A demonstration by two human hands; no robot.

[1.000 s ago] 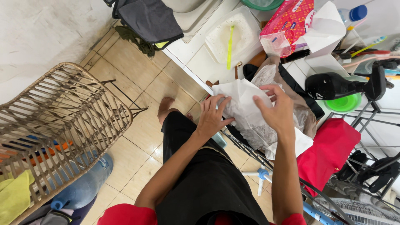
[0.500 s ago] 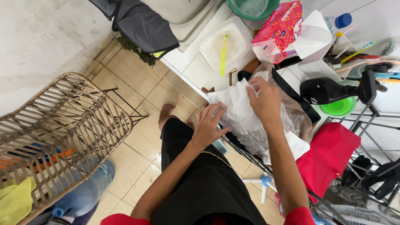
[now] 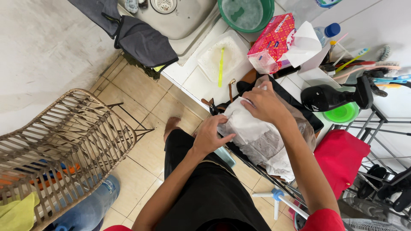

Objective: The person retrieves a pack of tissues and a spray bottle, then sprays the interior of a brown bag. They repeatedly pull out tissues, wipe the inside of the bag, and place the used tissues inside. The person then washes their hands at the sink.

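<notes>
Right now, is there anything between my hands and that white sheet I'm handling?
No. Both hands are already on the white sheet: the left hand pinches its near edge and the right hand presses its top, over the clear plastic bag. Nothing visible stands between.

A tissue box (image 3: 271, 45) stands between basin (image 3: 246, 15) and hair dryer (image 3: 332, 96).

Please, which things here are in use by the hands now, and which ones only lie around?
In use:
- left hand and right hand, both gripping the white cloth

Lying about:
- pink tissue pack
- green basin
- black steam iron
- wicker chair
- red cloth
</notes>
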